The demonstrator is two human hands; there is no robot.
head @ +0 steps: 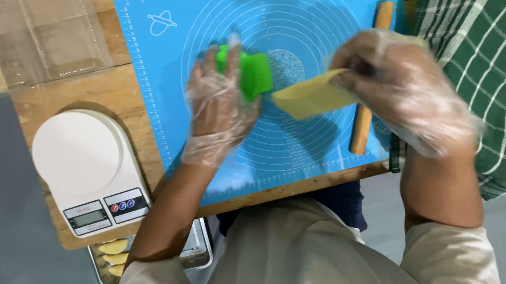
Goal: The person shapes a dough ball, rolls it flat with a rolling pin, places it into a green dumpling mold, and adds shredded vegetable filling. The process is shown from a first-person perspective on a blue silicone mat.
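My left hand [218,106], in a clear plastic glove, grips a bright green plastic mould [254,73] above the blue silicone mat [159,77]. My right hand [400,87], also gloved, holds a thin yellow sheet of dough [312,96] by its right edge. The dough's left tip comes close to the green mould. Both hands hover over the mat's printed circles.
A wooden rolling pin [362,131] lies on the mat's right side under my right hand. A white kitchen scale [85,165] stands at the left. A metal tray [198,252] with shaped yellow dough pieces [113,248] sits below. A green checked cloth [490,54] lies at right.
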